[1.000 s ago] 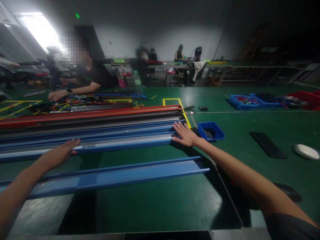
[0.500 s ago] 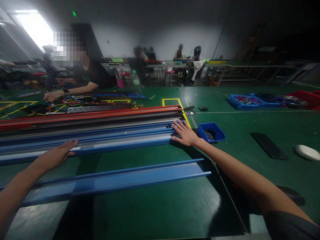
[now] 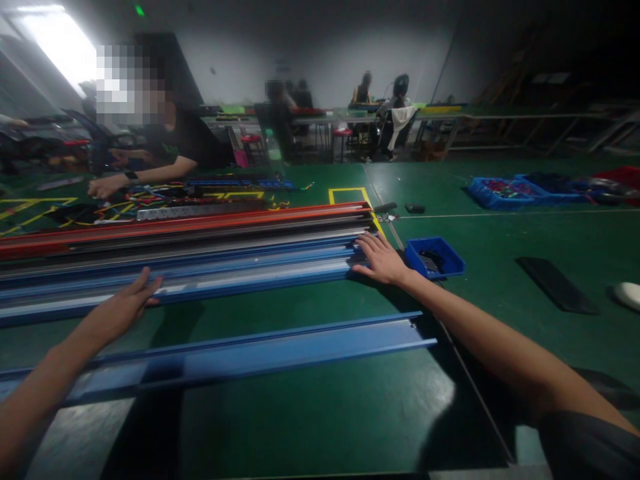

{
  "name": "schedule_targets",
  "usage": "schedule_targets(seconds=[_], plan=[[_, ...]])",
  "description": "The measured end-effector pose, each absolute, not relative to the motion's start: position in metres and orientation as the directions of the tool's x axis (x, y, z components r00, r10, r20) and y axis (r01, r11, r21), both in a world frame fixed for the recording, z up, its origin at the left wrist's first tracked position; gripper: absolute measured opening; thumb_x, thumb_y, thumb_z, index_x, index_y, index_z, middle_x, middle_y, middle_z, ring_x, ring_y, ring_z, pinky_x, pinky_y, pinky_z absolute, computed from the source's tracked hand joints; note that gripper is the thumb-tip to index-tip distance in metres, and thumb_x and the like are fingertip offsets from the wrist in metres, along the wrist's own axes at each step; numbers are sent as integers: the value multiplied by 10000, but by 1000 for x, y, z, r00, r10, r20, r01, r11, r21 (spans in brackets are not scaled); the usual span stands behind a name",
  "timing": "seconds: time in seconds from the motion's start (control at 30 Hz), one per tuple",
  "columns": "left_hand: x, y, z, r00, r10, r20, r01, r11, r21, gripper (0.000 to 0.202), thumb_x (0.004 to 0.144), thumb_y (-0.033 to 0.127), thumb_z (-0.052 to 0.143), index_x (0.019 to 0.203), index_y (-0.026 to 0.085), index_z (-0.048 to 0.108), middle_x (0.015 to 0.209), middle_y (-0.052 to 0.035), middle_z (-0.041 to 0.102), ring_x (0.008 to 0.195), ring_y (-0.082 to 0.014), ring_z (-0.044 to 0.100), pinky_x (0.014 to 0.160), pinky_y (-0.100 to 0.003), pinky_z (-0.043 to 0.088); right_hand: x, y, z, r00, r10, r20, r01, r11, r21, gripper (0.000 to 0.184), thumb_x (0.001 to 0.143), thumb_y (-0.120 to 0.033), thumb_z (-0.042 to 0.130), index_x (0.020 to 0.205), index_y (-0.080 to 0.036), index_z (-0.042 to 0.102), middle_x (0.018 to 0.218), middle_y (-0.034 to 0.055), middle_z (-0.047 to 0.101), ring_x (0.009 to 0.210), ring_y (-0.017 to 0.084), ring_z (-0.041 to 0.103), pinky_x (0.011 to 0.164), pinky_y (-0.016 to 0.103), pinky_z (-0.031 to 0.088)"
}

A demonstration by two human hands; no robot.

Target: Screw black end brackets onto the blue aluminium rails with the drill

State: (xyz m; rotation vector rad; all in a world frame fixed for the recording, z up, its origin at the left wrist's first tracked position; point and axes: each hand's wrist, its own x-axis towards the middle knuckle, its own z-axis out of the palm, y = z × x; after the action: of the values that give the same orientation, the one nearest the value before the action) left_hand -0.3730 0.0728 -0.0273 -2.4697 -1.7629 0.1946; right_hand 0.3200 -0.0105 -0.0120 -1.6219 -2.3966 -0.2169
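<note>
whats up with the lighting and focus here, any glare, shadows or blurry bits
Head view, upper left: the light is blown out; head view, upper right: the corner sinks into near-black; head view, foreground: dark shadows fall across the near blue channel and the green table, which also shows pale glare; head view, background: the far people look soft and dim.

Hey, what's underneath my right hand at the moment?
The grouped blue rails run in from the left, and your right hand is spread over their right ends. Whatever sits directly beneath it, including parts of those ends, is covered.
</note>
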Motion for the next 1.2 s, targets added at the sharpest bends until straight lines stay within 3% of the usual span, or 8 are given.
schedule_targets(seconds=[0.2,0.53,0.7,0.8,0.87,0.97,1.1,1.2], plan=[[-361,69,-18,283,955,-85,942,-293,-164,624,969,231,338,1565,74,433,1724,-239,82,1332,-363,609,1125,-457,448,320,-11,-12,-328,896,299,940,340,13,1032,930,-875,235,1567,-86,430,1604,201,452,1550,391,284,1307,574,88],[-318,50,20,260,963,-65,856,-261,-447,500,1067,327,333,1478,132,542,1694,-249,234,1209,-389,646,1006,-593,488,314,-15,-18,-278,894,350,958,282,40,1013,916,-889,172,1523,-157,521,1554,193,518,1530,433,312,1284,632,46],[-284,38,32,200,979,42,914,-171,-369,414,1015,247,445,1343,70,626,1624,-312,334,1247,-443,583,970,-710,438,309,-19,-20,-216,902,375,973,233,1,1026,907,-899,183,1566,-166,468,1554,187,522,1512,479,316,1256,681,56],[-239,21,40,251,962,110,913,-197,-358,513,1044,179,244,1424,-21,525,1610,-382,291,1319,-482,521,976,-748,402,312,-20,-20,-219,911,349,970,242,-22,984,950,-845,174,1561,-130,466,1574,196,495,1510,462,325,1264,645,87],[-201,2,39,374,921,107,887,-322,-331,547,1075,291,252,1535,55,430,1631,-297,344,1358,-400,528,1070,-619,423,314,-21,-19,-235,912,335,965,262,-35,942,992,-781,166,1533,-79,486,1575,218,484,1505,438,340,1271,605,118],[-147,-38,25,584,804,108,806,-559,-197,582,1063,482,328,1489,146,539,1453,-181,618,1346,-318,576,1152,-478,412,316,-24,-16,-227,910,346,964,261,-54,870,1034,-704,159,1526,-63,480,1568,221,489,1478,404,388,1267,575,160],[-112,-89,-5,723,677,137,685,-729,-14,682,1018,618,337,1521,199,529,1438,-178,634,1305,-332,618,1103,-510,470,318,-28,-11,-192,906,377,969,236,-72,815,1055,-666,186,1542,-69,451,1570,215,488,1486,394,378,1259,565,185],[-111,-103,-22,733,668,126,677,-735,-42,881,948,752,376,1493,81,549,1377,-270,647,1243,-399,645,1020,-554,514,319,-29,-7,-155,907,391,975,205,-90,782,1070,-643,190,1533,-69,449,1553,214,502,1471,383,399,1252,549,209]])
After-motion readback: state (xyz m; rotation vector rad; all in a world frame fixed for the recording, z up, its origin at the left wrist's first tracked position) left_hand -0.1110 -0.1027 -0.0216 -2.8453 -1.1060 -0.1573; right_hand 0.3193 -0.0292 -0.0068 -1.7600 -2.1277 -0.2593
